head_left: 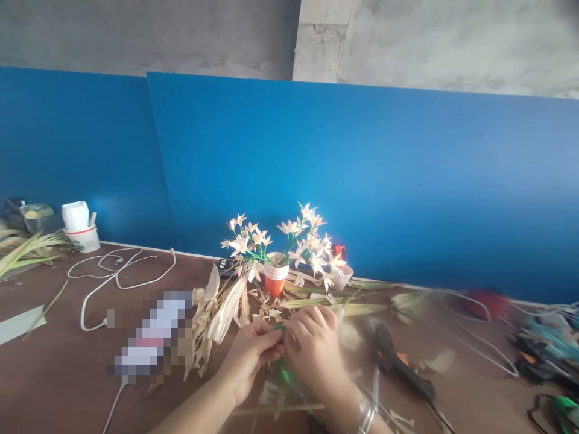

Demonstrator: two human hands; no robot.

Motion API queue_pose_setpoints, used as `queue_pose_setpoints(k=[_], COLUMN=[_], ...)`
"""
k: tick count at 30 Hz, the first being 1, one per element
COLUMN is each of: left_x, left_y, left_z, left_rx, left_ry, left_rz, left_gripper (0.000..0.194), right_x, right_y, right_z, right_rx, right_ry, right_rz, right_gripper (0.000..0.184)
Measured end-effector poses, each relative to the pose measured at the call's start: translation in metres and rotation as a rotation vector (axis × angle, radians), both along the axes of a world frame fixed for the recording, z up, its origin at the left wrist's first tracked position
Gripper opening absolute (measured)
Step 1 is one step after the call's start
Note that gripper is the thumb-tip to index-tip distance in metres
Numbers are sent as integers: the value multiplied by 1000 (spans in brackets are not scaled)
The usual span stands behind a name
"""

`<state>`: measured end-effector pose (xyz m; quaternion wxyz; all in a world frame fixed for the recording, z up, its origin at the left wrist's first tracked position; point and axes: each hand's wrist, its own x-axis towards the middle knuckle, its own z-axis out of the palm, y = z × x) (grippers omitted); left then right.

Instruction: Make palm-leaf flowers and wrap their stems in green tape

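My left hand and my right hand meet in front of the orange paper cup. Both are closed in a pinch, fingertips almost touching. Between them shows a thin green strip, perhaps tape or a stem; the fingers cover most of it. A green blur sits just below my fingers, too smeared to make out. Pale flowers on green stems stand in the cup and spread to both sides. Dried husks lie just left of the cup and by my left hand.
A black glue gun with a cord lies right of my right hand. A pixelated device on a white cable is at left. Farther left stands a white cup. A blue partition rises behind the brown table.
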<state>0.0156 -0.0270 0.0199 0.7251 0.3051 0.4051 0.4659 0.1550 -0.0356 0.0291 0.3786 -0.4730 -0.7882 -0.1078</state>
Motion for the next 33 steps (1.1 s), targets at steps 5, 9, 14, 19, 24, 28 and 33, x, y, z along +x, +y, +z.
queue_pose_setpoints(k=[5,9,14,19,24,28,33], left_x=[2,3,0,-9,-13,-14,-16], left_y=[-1,-1,3,7,9,9,7], left_z=[-2,-5,-7,-1,3,5,10], left_rx=[69,129,287,562,520,484,560], left_ry=[26,78,168,317,321,272,245], left_rz=[21,37,49,3,-110,-182,-216], left_gripper=[27,25,19,13,18,23,15], right_x=[0,-2,-3,1,12,19,22], right_y=[1,3,4,3,7,10,10], right_z=[-2,-7,-2,10,12,13,16], right_rx=[19,52,-1,-263,-680,-901,-1063], right_ry=[31,97,189,310,527,653,744], right_rz=[1,6,20,51,174,261,362], right_gripper=[14,12,12,15,9,8,8])
